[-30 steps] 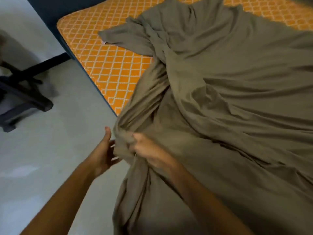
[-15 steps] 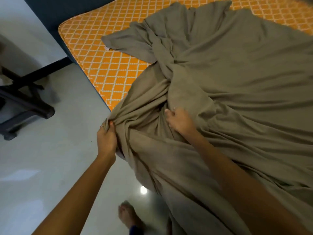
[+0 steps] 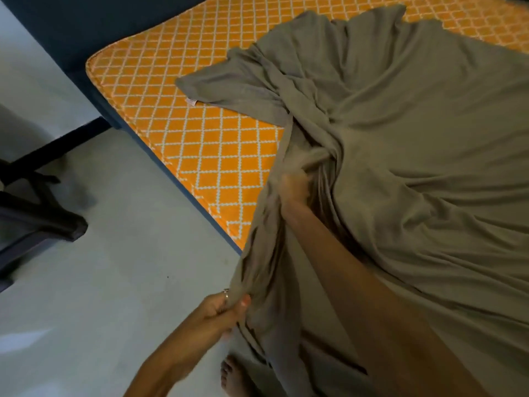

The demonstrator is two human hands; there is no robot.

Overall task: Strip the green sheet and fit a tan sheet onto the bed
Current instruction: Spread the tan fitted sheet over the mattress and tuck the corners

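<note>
Item, near: bare foot (image 3: 233, 378) on floor (image 3: 120, 253), clear of hanging cloth.
Item: left hand (image 3: 221, 306), fingers and thumb curled, pinching bunched edge of tan sheet (image 3: 415, 173) off bed side.
Item: right hand (image 3: 293, 186), blurred, fingers closed round gathered fold further along same edge.
Item, far: mattress (image 3: 183, 138), orange lattice, corner bare; no green sheet visible.
We judge: we keep the edge taut between hands, find true corner, shake twist out before spreading toward bare corner.
</note>
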